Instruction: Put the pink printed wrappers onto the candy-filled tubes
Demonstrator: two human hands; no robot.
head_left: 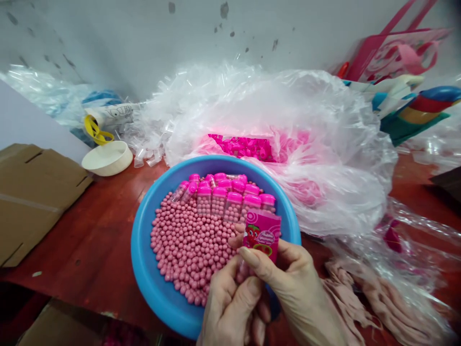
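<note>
Over the front right of a blue basin (pixel 139 240) my two hands meet. My right hand (pixel 302 288) pinches a pink printed label (pixel 262 235) with a strawberry cartoon between thumb and fingers. Just below it, my left hand (pixel 234 300) is closed around a small clear container (pixel 244 273) with pink balls showing through, mostly covered by fingers. Loose pink candy balls (pixel 190 245) fill much of the basin. Several clear containers with pink caps (pixel 219 199), filled with the same balls, stand or lean at the basin's back.
Behind the basin, a large clear plastic bag (pixel 345 178) holds bright pink caps (pixel 248 146). A white round dish (pixel 108 158) and a yellow tape roll (pixel 95 129) are at left, near a cardboard box (pixel 39 197). Crumpled cloth (pixel 392 302) lies at right on the red table (pixel 90 240).
</note>
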